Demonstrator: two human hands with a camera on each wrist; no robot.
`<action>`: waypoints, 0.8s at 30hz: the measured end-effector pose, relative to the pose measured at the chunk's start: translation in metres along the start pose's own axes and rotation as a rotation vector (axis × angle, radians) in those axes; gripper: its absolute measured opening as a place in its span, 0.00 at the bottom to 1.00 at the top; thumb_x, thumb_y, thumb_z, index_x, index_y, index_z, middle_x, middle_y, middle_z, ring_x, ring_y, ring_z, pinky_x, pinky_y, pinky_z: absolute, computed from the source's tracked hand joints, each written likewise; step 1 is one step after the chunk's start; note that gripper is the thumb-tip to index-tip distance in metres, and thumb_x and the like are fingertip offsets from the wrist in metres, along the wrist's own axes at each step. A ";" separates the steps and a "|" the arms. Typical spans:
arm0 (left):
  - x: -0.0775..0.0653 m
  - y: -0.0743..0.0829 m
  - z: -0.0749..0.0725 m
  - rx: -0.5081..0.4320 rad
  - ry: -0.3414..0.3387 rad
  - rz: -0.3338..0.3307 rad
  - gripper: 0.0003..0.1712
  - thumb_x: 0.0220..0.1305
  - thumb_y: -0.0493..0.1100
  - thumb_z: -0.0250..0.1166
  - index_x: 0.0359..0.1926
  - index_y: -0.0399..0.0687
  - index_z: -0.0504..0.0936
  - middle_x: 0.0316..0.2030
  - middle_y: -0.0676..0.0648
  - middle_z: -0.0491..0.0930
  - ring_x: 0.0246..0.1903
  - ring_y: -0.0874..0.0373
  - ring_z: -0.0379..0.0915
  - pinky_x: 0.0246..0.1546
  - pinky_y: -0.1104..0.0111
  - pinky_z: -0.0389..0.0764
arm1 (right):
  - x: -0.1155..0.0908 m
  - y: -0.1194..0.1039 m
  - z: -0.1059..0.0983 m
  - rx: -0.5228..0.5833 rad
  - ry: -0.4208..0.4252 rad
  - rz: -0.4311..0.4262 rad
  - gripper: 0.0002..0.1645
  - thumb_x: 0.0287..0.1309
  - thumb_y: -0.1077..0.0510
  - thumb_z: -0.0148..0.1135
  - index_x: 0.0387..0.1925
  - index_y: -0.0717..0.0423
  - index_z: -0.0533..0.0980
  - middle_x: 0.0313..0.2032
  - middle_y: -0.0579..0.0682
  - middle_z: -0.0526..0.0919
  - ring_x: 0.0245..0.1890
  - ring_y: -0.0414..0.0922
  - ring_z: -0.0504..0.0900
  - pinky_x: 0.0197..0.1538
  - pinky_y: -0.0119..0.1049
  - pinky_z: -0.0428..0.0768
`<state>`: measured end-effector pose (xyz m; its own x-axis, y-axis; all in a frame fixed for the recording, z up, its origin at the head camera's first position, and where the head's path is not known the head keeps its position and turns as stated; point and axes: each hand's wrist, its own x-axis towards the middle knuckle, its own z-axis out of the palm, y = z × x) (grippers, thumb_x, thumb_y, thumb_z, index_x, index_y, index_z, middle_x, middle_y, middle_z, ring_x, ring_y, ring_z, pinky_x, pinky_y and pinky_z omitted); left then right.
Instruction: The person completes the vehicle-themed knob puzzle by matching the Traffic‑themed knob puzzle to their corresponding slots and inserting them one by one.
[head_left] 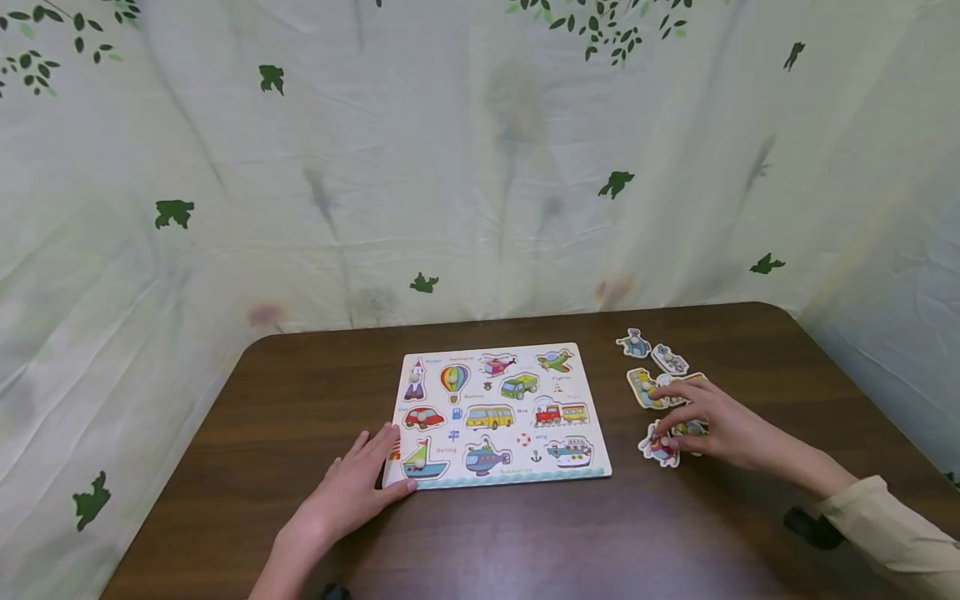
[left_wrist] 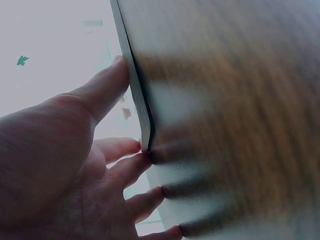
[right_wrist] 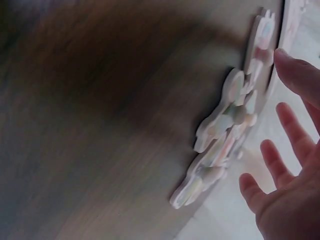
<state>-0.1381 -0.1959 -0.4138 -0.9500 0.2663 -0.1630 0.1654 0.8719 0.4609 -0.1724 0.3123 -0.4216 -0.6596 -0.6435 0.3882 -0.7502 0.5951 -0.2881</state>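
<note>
In the head view a puzzle board [head_left: 525,454] printed with vehicles lies on the table. My left hand [head_left: 348,487] rests at its lower left corner, fingers spread along the left side and thumb on the front edge. The left wrist view shows the thumb [left_wrist: 117,72] against that edge. My right hand [head_left: 723,429] reaches palm down over loose flat puzzle pieces right of the board. Its thumb is right at a pink and purple piece [head_left: 657,450]. In the right wrist view, the fingers [right_wrist: 295,130] are apart beside knobbed pieces [right_wrist: 220,117], gripping none; the hand partly hides some in the head view.
More pieces lie beyond the right hand: a yellow one [head_left: 643,388], a grey-blue one [head_left: 634,344] and a pale one [head_left: 670,360]. The brown table [head_left: 315,392] ends at the back before a pale curtain [head_left: 465,167] with green leaves.
</note>
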 end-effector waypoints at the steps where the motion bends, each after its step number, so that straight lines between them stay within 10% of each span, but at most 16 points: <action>1: 0.000 0.000 0.000 -0.001 0.000 0.000 0.52 0.60 0.62 0.68 0.75 0.39 0.58 0.73 0.38 0.58 0.72 0.33 0.43 0.60 0.29 0.51 | 0.000 0.001 0.000 0.007 -0.012 0.005 0.24 0.38 0.64 0.80 0.34 0.32 0.85 0.53 0.51 0.79 0.52 0.51 0.69 0.52 0.42 0.65; 24: 0.000 -0.003 0.002 0.000 0.017 0.019 0.51 0.60 0.61 0.68 0.74 0.40 0.59 0.72 0.37 0.58 0.71 0.32 0.44 0.59 0.28 0.51 | -0.002 0.000 0.011 -0.066 -0.003 0.013 0.24 0.34 0.65 0.81 0.30 0.34 0.82 0.41 0.42 0.77 0.44 0.47 0.73 0.48 0.44 0.67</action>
<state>-0.1381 -0.1975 -0.4167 -0.9512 0.2755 -0.1391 0.1832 0.8667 0.4640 -0.1719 0.3078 -0.4322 -0.6697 -0.6369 0.3820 -0.7368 0.6340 -0.2347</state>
